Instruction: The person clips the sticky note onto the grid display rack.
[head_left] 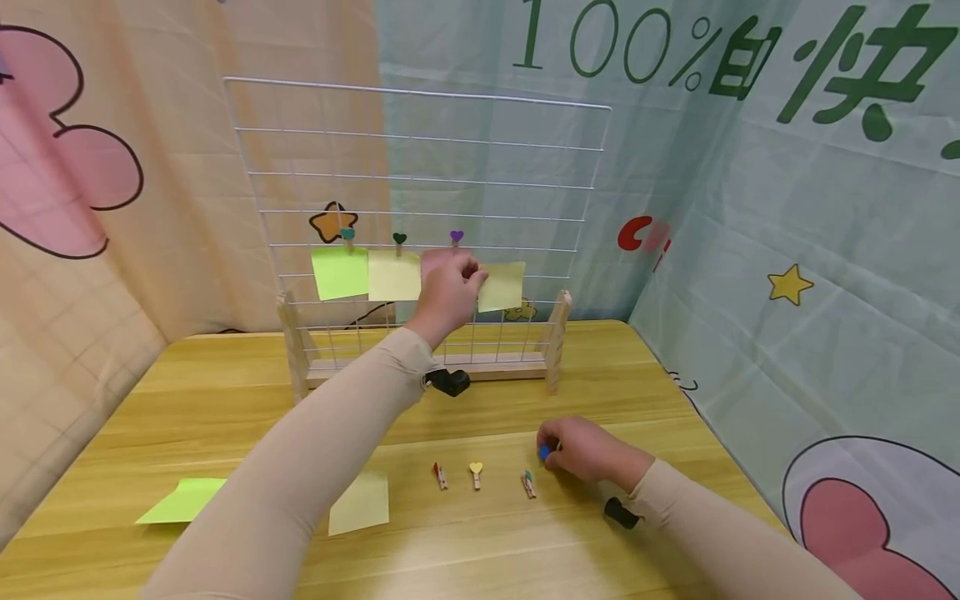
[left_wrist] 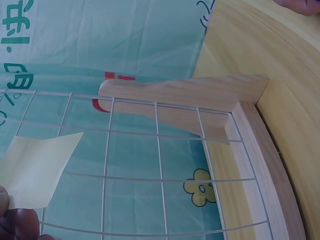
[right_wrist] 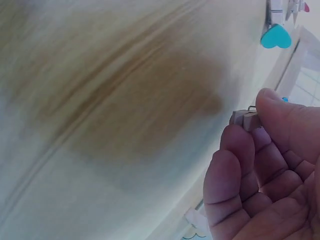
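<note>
My left hand [head_left: 446,296] is raised to a white wire grid [head_left: 417,93] and pinches the left edge of a pale yellow paper note [head_left: 502,287]. In the left wrist view this note [left_wrist: 37,170] overlaps the wires. Left of it, a green note [head_left: 339,273], a pale yellow note [head_left: 393,277] and a pink note [head_left: 433,260], partly hidden by the hand, hang from small clothespins with teal, dark green and purple tops. Low over the table, my right hand [head_left: 588,450] pinches a small wooden clothespin [right_wrist: 245,120] with a blue top [head_left: 544,452] between thumb and fingers.
On the wooden table lie a red-topped clothespin [head_left: 440,476], one with a yellow heart [head_left: 476,475] and a teal one [head_left: 528,484]. A green note [head_left: 182,502] and a pale yellow note [head_left: 360,503] lie at the left. Wooden feet [head_left: 556,342] support the grid; printed curtains [head_left: 862,275] hang around.
</note>
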